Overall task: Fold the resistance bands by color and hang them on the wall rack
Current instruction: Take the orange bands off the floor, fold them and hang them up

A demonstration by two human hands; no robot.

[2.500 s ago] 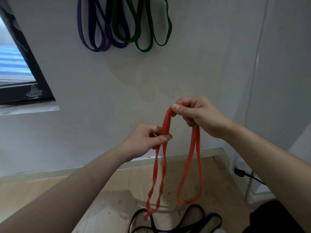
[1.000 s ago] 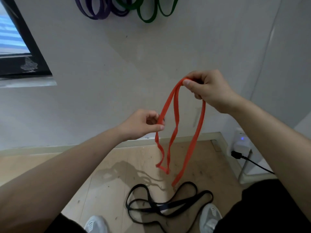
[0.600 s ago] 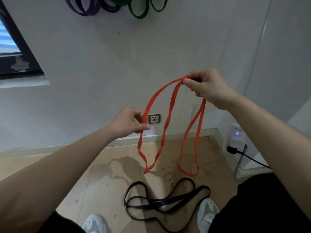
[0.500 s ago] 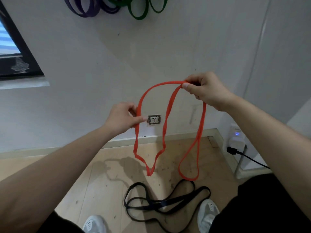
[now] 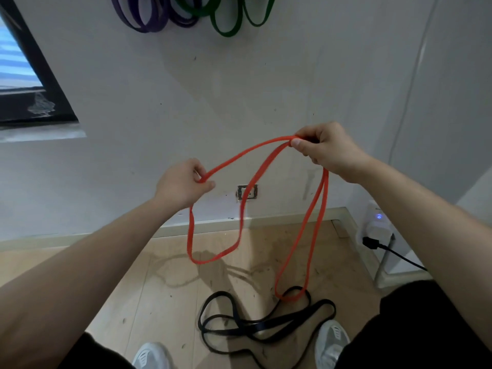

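While purple bands point(image 5: 149, 21) and green bands point(image 5: 226, 22) are hanging on the wall, my left hand point(image 5: 183, 186) and right hand point(image 5: 326, 150) are both pinching the red band point(image 5: 241, 225), looping above the black band point(image 5: 255, 326) on the floor point(image 5: 159, 288).

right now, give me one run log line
phase: folding | left hand: pinches red band | right hand: pinches red band | black band: on floor

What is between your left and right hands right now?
In the head view, a strand of the red band spans from the left hand to the right hand, both gripping it. Behind it, only wall and a socket.
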